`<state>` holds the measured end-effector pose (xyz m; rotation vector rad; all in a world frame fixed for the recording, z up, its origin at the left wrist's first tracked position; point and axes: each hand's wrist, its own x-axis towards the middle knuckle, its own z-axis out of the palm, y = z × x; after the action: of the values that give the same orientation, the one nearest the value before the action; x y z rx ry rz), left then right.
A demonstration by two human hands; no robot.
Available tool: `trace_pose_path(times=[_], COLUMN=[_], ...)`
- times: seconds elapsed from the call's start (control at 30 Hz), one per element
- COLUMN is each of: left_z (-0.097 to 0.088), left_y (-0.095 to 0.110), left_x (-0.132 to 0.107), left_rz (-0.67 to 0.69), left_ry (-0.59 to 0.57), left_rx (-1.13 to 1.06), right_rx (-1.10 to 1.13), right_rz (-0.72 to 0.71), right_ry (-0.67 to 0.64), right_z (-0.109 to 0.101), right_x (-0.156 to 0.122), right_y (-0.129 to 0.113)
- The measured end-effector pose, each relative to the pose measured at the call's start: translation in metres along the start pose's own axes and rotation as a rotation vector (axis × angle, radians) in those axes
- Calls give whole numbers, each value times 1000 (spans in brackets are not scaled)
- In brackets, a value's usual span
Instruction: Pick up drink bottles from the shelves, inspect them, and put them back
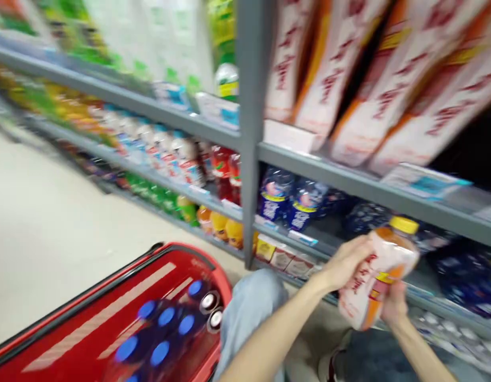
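I hold a drink bottle (378, 270) with a yellow cap and a white and orange label, tilted, in front of the lower shelves at the right. My left hand (344, 262) wraps its upper left side. My right hand (394, 305) grips it from below. Both hands are closed on the bottle. The picture is smeared by motion.
A red shopping basket (110, 313) at the lower left holds several blue-capped bottles (166, 331) and cans. Grey metal shelves (253, 148) carry rows of drinks. Matching white and orange bottles (349, 69) fill the top right shelf. Pale floor (50, 233) lies at the left. My knee (249, 307) is beside the basket.
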<state>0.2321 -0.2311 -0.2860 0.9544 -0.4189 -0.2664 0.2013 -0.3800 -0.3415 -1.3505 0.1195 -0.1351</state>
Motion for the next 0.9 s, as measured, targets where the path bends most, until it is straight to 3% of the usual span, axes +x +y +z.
trace_pose_path(times=[0.03,0.13,0.4,0.6,0.73,0.9], left_z=[-2,-2,0,-10,-3,-3], left_y=[4,8,-19,-32,-22,-7], left_x=[1,6,0,5,9,13], left_rz=[36,6,-173,-257,-265,-233], left_ry=[-19,0,120,223,175,214], left_rx=[-6,14,97,57,9,56], right_rx=[41,127,325,418,453,474], right_rz=[-15,21,114,152,144,79], right_ry=[-7,-219,-372,-351,-294,-278], right_z=[9,25,15,28,32,41], right_x=[3,10,-2,1,6,13], right_y=[-4,-7,-1,-2,2,3])
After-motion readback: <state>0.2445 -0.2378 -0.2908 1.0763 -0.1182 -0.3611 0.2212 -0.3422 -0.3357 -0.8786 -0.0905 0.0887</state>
